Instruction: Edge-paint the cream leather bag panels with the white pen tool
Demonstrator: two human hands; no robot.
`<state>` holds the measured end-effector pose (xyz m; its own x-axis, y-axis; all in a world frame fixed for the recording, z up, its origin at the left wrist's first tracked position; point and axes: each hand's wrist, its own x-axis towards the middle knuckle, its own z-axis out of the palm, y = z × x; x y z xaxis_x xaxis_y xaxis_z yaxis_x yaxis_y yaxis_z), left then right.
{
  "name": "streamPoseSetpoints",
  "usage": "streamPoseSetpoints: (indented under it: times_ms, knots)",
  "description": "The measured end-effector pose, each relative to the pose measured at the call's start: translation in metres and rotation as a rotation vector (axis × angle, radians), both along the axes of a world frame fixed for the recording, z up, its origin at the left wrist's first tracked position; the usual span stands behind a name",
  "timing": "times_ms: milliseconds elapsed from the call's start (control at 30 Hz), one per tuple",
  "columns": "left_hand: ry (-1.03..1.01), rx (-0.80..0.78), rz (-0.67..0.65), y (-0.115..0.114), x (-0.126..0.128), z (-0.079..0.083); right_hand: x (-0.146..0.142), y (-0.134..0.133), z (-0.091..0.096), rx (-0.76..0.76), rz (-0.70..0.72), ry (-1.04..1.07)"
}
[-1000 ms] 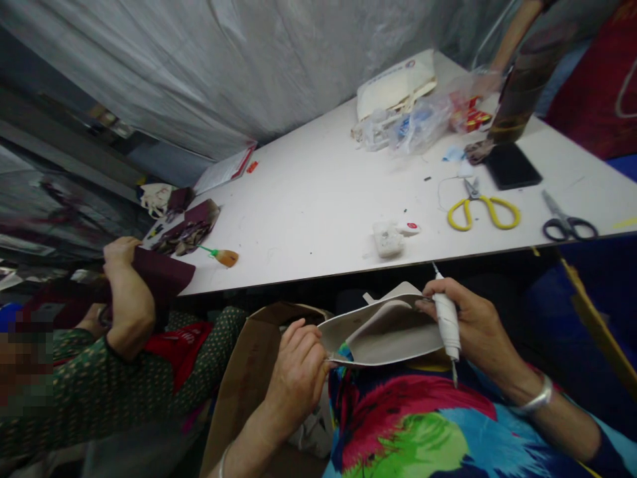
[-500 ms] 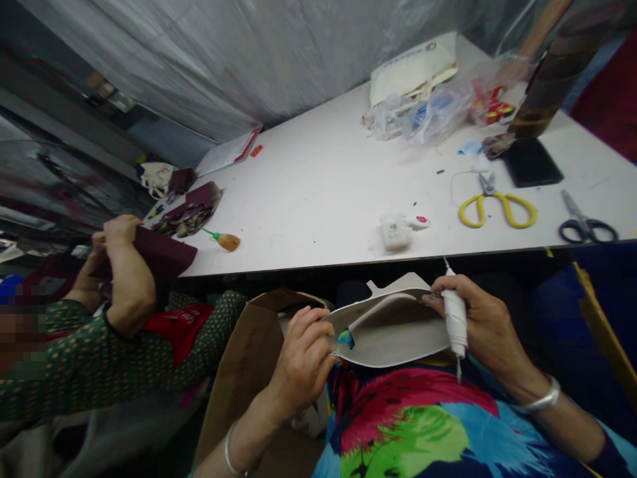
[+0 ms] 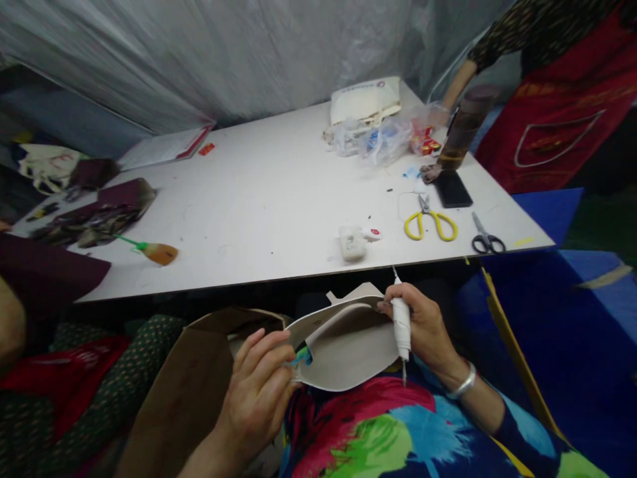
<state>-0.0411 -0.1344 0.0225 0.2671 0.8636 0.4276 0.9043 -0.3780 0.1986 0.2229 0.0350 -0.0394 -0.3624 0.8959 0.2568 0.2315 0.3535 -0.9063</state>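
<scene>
A pale grey-beige pouch-like bag (image 3: 348, 355), its mouth held apart, is over my lap just below the table edge. My left hand (image 3: 263, 385) grips its left end with fingers curled at the rim. Pinched at its right end is my right hand (image 3: 423, 318), which also keeps a white-wrapped tool (image 3: 402, 328) with a thin metal point at each end, perhaps an awl. A small blue-green patch (image 3: 303, 355) shows inside the bag near my left fingers. What lies deeper in the bag is hidden.
On the white table (image 3: 259, 199) lie yellow-handled scissors (image 3: 430, 219), black scissors (image 3: 488, 240), a phone (image 3: 454, 189), a white block (image 3: 352, 243) and an orange bottle (image 3: 158, 253). A cardboard box (image 3: 169, 392) stands left. Co-workers are at both sides; one wears a red apron (image 3: 552, 139).
The view has swung right, so the table, my hands and the bag appear further left. More of the right co-worker shows. My grip on the bag and tool looks the same.
</scene>
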Motion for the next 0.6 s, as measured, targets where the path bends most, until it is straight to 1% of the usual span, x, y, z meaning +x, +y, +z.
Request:
streamPoseSetpoints:
  times_ms: [100,300,433,600]
  knots:
    - [0.000,0.009,-0.002,0.0013,-0.0021,-0.0008,-0.0003,0.0001,-0.0010,0.002,0.002,0.005]
    - [0.010,0.005,0.025,0.0034,-0.0034,0.0035,0.0004,0.0003,-0.0012,-0.036,0.001,-0.016]
    - [-0.060,0.012,0.065,0.0030,0.0001,0.0051,0.0025,-0.0002,-0.0012,-0.050,-0.007,-0.019]
    - [-0.132,0.020,0.093,0.0001,0.0031,0.0018,0.0041,0.0009,-0.0067,-0.061,-0.055,-0.027]
